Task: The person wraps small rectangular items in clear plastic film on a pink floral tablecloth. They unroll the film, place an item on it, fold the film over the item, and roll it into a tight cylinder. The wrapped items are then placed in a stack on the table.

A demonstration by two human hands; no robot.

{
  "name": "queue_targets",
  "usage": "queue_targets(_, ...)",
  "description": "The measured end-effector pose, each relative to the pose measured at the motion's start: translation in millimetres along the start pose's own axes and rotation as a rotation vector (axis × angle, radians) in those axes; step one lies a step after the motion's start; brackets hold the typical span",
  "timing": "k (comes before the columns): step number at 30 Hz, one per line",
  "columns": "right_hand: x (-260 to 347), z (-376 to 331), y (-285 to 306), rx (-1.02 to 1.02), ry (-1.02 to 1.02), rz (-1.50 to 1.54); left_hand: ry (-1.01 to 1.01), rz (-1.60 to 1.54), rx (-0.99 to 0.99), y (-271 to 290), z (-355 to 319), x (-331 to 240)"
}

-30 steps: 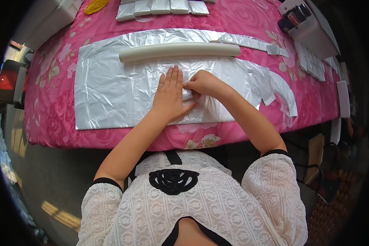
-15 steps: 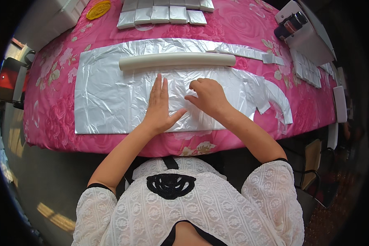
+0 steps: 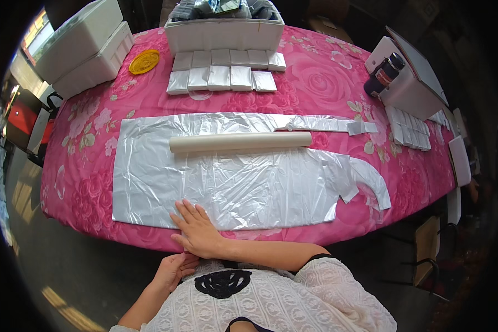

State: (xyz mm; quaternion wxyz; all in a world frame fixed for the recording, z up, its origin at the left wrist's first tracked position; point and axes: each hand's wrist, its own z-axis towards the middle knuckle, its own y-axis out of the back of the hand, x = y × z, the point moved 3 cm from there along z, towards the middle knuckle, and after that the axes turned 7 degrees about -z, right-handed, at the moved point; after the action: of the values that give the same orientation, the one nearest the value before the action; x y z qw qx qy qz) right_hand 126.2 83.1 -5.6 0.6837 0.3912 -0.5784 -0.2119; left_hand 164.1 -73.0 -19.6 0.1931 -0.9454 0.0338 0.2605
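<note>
A thin, shiny silvery-white plastic sheet (image 3: pixel 249 188), shaped like an apron with strap-like strips at its right end, lies spread along the near part of the table. Across its upper half rests a smooth white tube (image 3: pixel 240 142), with neither hand touching it. My right hand (image 3: pixel 198 229) reaches over to the left and lies palm down at the sheet's near edge, fingers spread. Just below it, by the table edge, is my left hand (image 3: pixel 172 269). Its fingers are curled together, partly hidden under the right hand; what they hold, if anything, cannot be made out.
Flat folded silvery packets (image 3: pixel 218 78) stand in rows before a white foam box (image 3: pixel 224 36). A yellow disc (image 3: pixel 144 62) and stacked foam boxes (image 3: pixel 91 52) are at the far left. To the right are a dark bottle (image 3: pixel 384 74), a white box (image 3: pixel 412 94) and more packets (image 3: pixel 408 128).
Both hands have left the middle of the sheet and come down toward me and to the left. The right one has opened flat. The view has shifted, showing more of the table's far side.
</note>
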Motion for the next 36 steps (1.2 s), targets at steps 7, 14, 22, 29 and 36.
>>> queue_targets(7, 7, -12, 11, 0.213, 0.279, -0.084, -0.345, 1.079, -0.161, -29, -13, -39)
queue_targets(14, -94, 12, 140, -0.191, 0.073, 0.125, -1.257, 1.245, -0.121, -47, -6, -76)
queue_targets(22, -302, 97, 257, -0.824, -0.533, 0.395, -1.319, 1.53, -0.115, -37, 35, -57)
queue_targets(29, -321, 132, 250, -0.719, -0.781, -0.192, -1.353, 1.517, -0.125, -35, 32, -53)
queue_targets(36, -255, 96, 223, -0.746, -0.416, -0.319, -1.356, 1.523, -0.15, -35, 35, -52)
